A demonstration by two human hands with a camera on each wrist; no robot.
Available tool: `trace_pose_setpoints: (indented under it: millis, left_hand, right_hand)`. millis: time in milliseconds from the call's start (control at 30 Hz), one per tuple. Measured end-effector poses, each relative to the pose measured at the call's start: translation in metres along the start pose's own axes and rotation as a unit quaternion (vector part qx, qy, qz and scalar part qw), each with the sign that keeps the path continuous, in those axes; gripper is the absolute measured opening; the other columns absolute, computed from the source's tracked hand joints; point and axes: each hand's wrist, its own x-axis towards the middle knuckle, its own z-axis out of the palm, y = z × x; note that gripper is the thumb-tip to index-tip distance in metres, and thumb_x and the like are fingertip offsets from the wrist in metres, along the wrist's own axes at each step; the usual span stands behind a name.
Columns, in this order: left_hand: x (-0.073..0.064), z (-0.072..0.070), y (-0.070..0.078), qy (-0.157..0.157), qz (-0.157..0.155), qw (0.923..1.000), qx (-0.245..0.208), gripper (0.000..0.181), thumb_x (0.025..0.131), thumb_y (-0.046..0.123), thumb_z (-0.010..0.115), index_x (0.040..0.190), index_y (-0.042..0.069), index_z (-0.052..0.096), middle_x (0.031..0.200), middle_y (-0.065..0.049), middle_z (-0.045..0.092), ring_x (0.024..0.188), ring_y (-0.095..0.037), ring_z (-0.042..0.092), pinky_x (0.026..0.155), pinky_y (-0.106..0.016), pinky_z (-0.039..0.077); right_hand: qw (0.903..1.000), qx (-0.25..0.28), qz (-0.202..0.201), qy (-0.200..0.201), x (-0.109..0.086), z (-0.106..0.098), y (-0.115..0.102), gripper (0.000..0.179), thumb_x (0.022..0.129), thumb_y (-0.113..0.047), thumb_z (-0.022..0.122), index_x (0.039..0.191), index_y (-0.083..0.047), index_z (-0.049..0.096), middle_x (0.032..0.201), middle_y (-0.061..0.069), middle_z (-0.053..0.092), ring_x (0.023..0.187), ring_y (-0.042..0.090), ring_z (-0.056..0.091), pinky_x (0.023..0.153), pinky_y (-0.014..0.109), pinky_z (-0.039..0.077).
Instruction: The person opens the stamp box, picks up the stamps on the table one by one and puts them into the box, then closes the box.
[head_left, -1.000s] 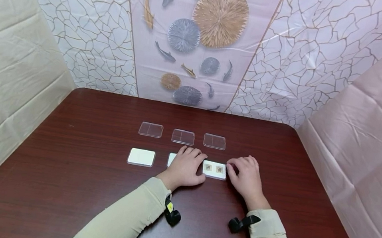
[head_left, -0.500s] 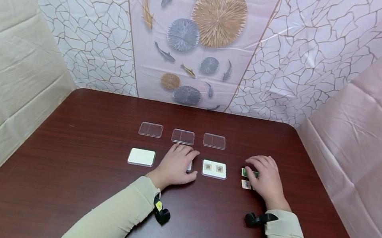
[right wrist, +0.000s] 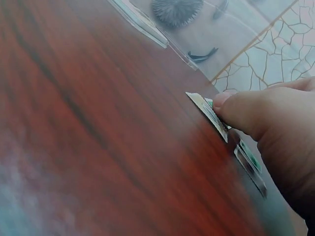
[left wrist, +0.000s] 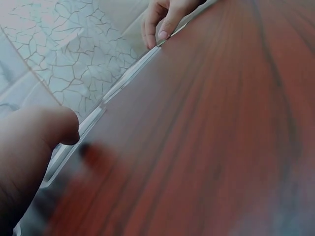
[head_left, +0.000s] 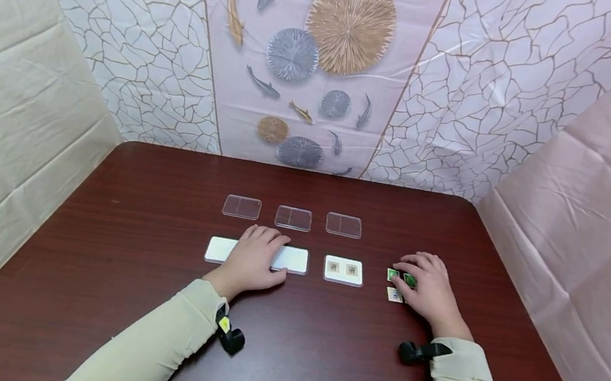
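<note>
My left hand [head_left: 251, 259] lies over the gap between the left white-backed flat case [head_left: 219, 249] and the middle white-backed case [head_left: 294, 260], hiding parts of both. Its thumb [left wrist: 66, 125] is beside a case edge in the left wrist view. My right hand [head_left: 428, 290] is at the small square picture cards, with thumb and fingers apart around a green card [head_left: 392, 275]. A second green card [head_left: 409, 280] shows by the fingers, and a beige card [head_left: 394, 295] lies nearer; whether a card is lifted is unclear. Between the hands, the right case [head_left: 343, 271] carries two small beige pictures.
Three clear divided lids, the left [head_left: 242, 206], the middle [head_left: 293, 218] and the right [head_left: 344, 225], lie in a row behind the cases. Everything rests on a dark red-brown table [head_left: 314, 346]. Patterned cloth [head_left: 294, 54] hangs behind it.
My left hand has slid left, off the middle case toward the left one. My right hand has moved right from beside the right case to the small cards, which have come into view.
</note>
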Motion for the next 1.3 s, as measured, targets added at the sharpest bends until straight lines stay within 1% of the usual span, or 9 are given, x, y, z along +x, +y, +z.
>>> trace_pose_setpoints:
  millis: [167, 300, 433, 633, 900, 1000, 1100, 1167, 1300]
  left_hand:
    - [-0.003, 0.0, -0.005, 0.0, -0.007, 1.0, 0.0, 0.064, 0.083, 0.049, 0.062, 0.135, 0.013, 0.061, 0.132, -0.007, 0.058, 0.126, -0.028, 0.049, 0.115, -0.053, 0.029]
    - [-0.004, 0.0, -0.006, 0.003, -0.005, 0.9999, -0.009, 0.061, 0.082, 0.048, 0.063, 0.132, 0.011, 0.063, 0.13, -0.008, 0.059, 0.124, -0.029, 0.05, 0.114, -0.053, 0.03]
    - [-0.004, 0.0, -0.006, 0.004, -0.004, 0.9999, -0.011, 0.059, 0.082, 0.047, 0.063, 0.13, 0.011, 0.065, 0.13, -0.008, 0.059, 0.122, -0.03, 0.051, 0.113, -0.054, 0.031]
    - [-0.004, 0.0, -0.006, 0.005, -0.003, 0.9999, -0.008, 0.059, 0.082, 0.047, 0.063, 0.129, 0.012, 0.065, 0.129, -0.008, 0.059, 0.121, -0.03, 0.051, 0.113, -0.053, 0.031]
    - [-0.004, 0.002, -0.007, 0.006, -0.001, 1.0, -0.007, 0.059, 0.082, 0.047, 0.063, 0.129, 0.012, 0.065, 0.129, -0.008, 0.059, 0.121, -0.03, 0.051, 0.113, -0.053, 0.031]
    - [-0.004, 0.001, -0.007, 0.004, -0.002, 1.0, -0.004, 0.059, 0.082, 0.048, 0.062, 0.129, 0.012, 0.065, 0.129, -0.008, 0.059, 0.122, -0.03, 0.05, 0.113, -0.053, 0.031]
    - [-0.004, 0.001, -0.006, 0.009, -0.001, 1.0, -0.004, 0.058, 0.082, 0.047, 0.063, 0.128, 0.012, 0.065, 0.128, -0.008, 0.059, 0.121, -0.03, 0.051, 0.113, -0.054, 0.031]
    - [-0.004, 0.001, -0.006, 0.013, 0.0, 0.9999, -0.005, 0.058, 0.082, 0.047, 0.063, 0.128, 0.012, 0.066, 0.128, -0.008, 0.059, 0.121, -0.03, 0.051, 0.112, -0.054, 0.032]
    - [-0.004, 0.001, -0.006, 0.012, -0.001, 0.9999, -0.006, 0.058, 0.082, 0.047, 0.063, 0.128, 0.012, 0.066, 0.128, -0.008, 0.059, 0.121, -0.03, 0.051, 0.112, -0.054, 0.032]
  right_hand:
    - [1.0, -0.003, -0.005, 0.003, 0.001, 0.001, 0.0, 0.022, 0.085, -0.022, 0.078, 0.101, -0.008, 0.077, 0.111, 0.012, 0.066, 0.119, 0.04, 0.049, 0.11, 0.065, 0.024]
    - [0.9999, -0.003, -0.011, 0.01, 0.002, 0.001, 0.0, 0.018, 0.085, -0.021, 0.079, 0.096, -0.008, 0.077, 0.105, 0.01, 0.066, 0.111, 0.036, 0.051, 0.109, 0.062, 0.027]
    - [0.9999, -0.007, -0.008, 0.005, 0.002, 0.0, -0.002, 0.014, 0.085, -0.021, 0.079, 0.093, -0.01, 0.076, 0.099, 0.008, 0.066, 0.105, 0.035, 0.054, 0.109, 0.06, 0.028]
    - [0.9999, -0.012, -0.008, 0.005, 0.002, 0.0, -0.003, 0.013, 0.085, -0.02, 0.079, 0.094, -0.011, 0.074, 0.092, 0.006, 0.068, 0.1, 0.035, 0.055, 0.107, 0.058, 0.029]
    - [0.9996, 0.004, -0.019, 0.018, 0.002, -0.001, -0.008, 0.017, 0.082, -0.013, 0.081, 0.096, -0.011, 0.073, 0.08, -0.002, 0.064, 0.092, 0.031, 0.055, 0.107, 0.059, 0.029]
    - [0.9997, -0.006, -0.02, 0.015, 0.003, -0.002, -0.01, 0.022, 0.082, -0.013, 0.081, 0.103, -0.008, 0.074, 0.081, 0.0, 0.062, 0.091, 0.032, 0.054, 0.106, 0.06, 0.03]
    - [0.9995, -0.026, -0.016, 0.008, 0.003, -0.002, -0.011, 0.026, 0.083, -0.015, 0.08, 0.107, -0.007, 0.075, 0.086, 0.004, 0.062, 0.092, 0.033, 0.052, 0.104, 0.06, 0.03]
    - [0.9994, -0.032, -0.012, 0.003, 0.003, -0.003, -0.012, 0.025, 0.084, -0.016, 0.079, 0.107, -0.007, 0.076, 0.089, 0.006, 0.063, 0.092, 0.034, 0.05, 0.103, 0.06, 0.029]
    - [0.9994, -0.034, -0.006, -0.007, 0.003, -0.004, -0.012, 0.021, 0.086, -0.017, 0.077, 0.105, -0.009, 0.077, 0.091, 0.005, 0.063, 0.094, 0.034, 0.049, 0.105, 0.062, 0.027]
